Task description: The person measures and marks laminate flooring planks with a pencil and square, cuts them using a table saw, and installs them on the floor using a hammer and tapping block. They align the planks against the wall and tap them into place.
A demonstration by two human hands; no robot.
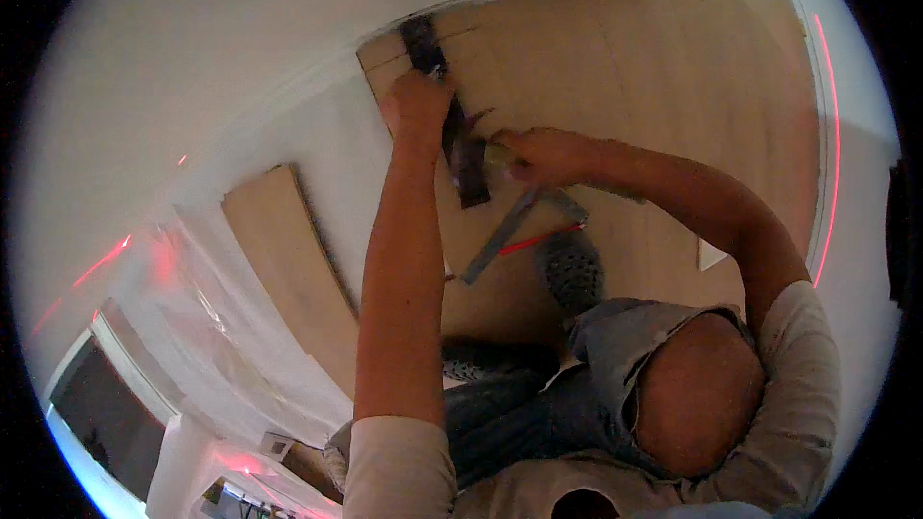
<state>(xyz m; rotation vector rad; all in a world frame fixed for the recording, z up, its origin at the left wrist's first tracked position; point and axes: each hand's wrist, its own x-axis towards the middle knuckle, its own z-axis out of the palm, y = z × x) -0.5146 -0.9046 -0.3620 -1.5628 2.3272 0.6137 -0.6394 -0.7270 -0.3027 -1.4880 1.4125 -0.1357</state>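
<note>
A long, flat dark bar (473,187) lies on the wood-look floorboards, close to their far left edge. My left hand (415,104) is closed at the bar's upper part, its fingertips mostly hidden. My right hand (548,156) is closed, thumb and fingers pinched together, right beside the bar's near half. A blurred yellowish piece (497,156) shows at its fingertips; its kind cannot be made out. Between the hands, a thin reddish pointed bit (480,118) sticks out by the bar. Nearer to me, a grey angled measuring tool (500,235) lies on the boards.
Wood-look boards (625,58) spread to the right, up to a white wall with a red laser line (833,135). A loose plank (284,240) lies left, on pale underlay. Plastic sheeting (207,298) is further left. My knees and patterned shoe (569,271) are close below.
</note>
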